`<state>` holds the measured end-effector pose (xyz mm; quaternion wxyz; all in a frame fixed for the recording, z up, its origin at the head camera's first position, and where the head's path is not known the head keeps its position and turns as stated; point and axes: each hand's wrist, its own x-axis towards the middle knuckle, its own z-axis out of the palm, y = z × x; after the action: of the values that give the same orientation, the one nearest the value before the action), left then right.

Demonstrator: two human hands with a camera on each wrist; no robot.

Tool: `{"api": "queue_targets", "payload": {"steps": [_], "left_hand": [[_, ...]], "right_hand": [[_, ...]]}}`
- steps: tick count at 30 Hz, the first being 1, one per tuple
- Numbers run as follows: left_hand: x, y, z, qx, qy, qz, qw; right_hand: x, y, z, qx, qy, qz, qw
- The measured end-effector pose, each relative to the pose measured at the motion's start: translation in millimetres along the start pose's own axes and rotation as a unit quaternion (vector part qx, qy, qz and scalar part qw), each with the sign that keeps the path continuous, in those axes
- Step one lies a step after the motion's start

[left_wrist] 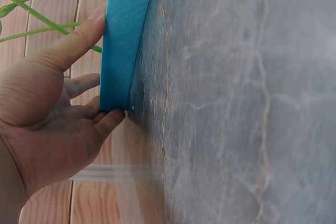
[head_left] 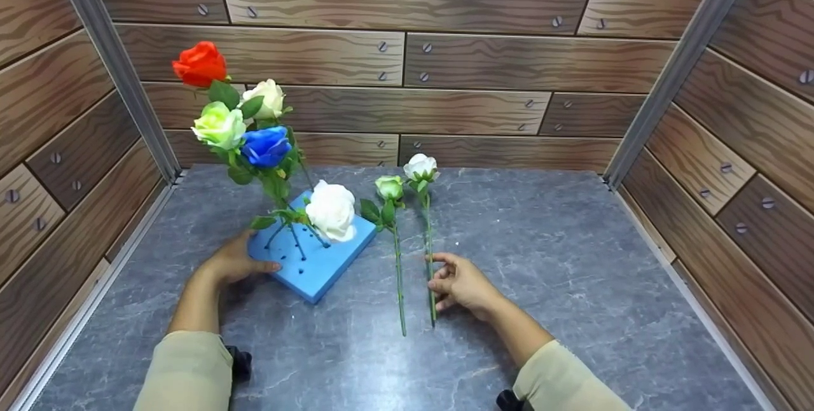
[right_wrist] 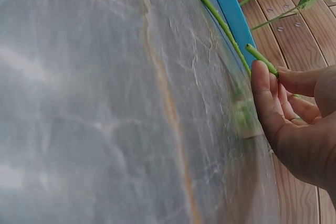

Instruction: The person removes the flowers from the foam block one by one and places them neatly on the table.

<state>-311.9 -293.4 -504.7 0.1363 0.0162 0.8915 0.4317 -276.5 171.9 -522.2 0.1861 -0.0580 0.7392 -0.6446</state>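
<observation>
My left hand (head_left: 232, 261) grips the near-left corner of a blue foam block (head_left: 313, 280), thumb on its top face and fingers along the side and lower edge. Artificial roses stand in the block's holes: a red rose (head_left: 200, 64), a cream rose (head_left: 267, 99), a pale green rose (head_left: 219, 125), a blue rose (head_left: 266, 146) and a large white rose (head_left: 331, 210) leaning right. My right hand (head_left: 467, 287) pinches the lower stem of a small white rose (head_left: 421, 167) between thumb and fingers. In the right wrist view its cut stem end (right_wrist: 257, 55) sticks out past the fingertips.
A green rose (head_left: 389, 188) lies on the grey marbled table (head_left: 559, 258), between the block and my right hand, its stem pointing toward me. Wood-patterned walls (head_left: 477, 112) with metal corner posts (head_left: 661, 83) enclose the table at the back and sides.
</observation>
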Motion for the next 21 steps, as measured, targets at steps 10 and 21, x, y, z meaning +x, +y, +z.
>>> {"api": "queue_targets", "payload": {"steps": [10,21], "left_hand": [[1.2,-1.6,0.9,0.016,0.000,-0.011,0.9998],[0.3,-1.0,0.1,0.011,-0.001,-0.016,0.9998]], "right_hand": [[1.5,6.6,-6.4,-0.008,-0.013,0.015,0.9998],[0.7,8.4,-8.5,-0.029,-0.016,0.022,0.9992]]}}
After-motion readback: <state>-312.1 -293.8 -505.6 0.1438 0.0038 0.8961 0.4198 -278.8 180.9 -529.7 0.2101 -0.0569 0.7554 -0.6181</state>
